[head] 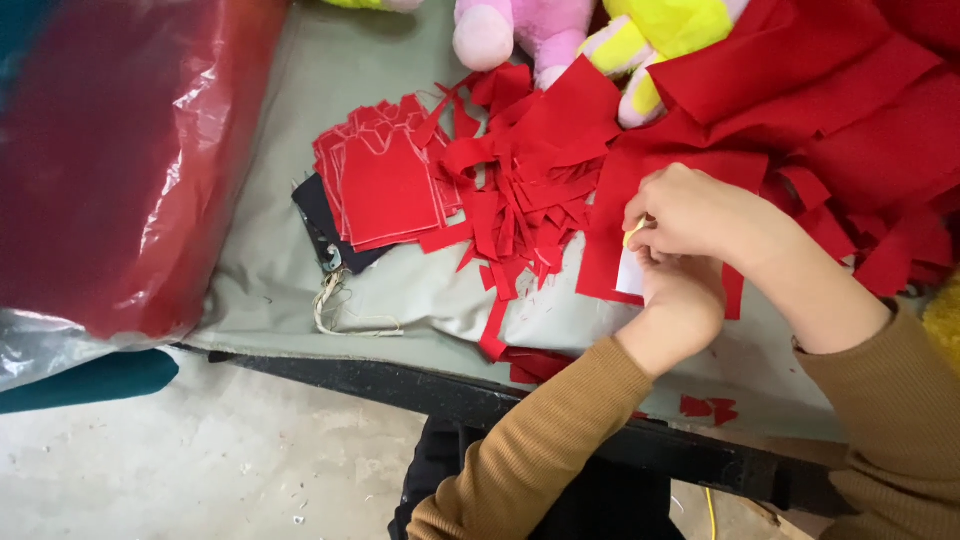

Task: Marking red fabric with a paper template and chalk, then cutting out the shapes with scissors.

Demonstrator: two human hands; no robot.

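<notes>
My left hand presses a small white card against a flat piece of red fabric lying on the grey-covered table. Just above it, my right hand pinches a small yellow marker stick, whose tip meets the top edge of the card. The two hands touch each other. Both arms wear brown sleeves. To the left lies a neat stack of cut red shapes, with a heap of red scraps between the stack and my hands.
More red fabric is piled at the right. A pink plush toy and a yellow one lie at the far edge. A red plastic bag fills the left. A dark cloth and a loose string lie near the stack.
</notes>
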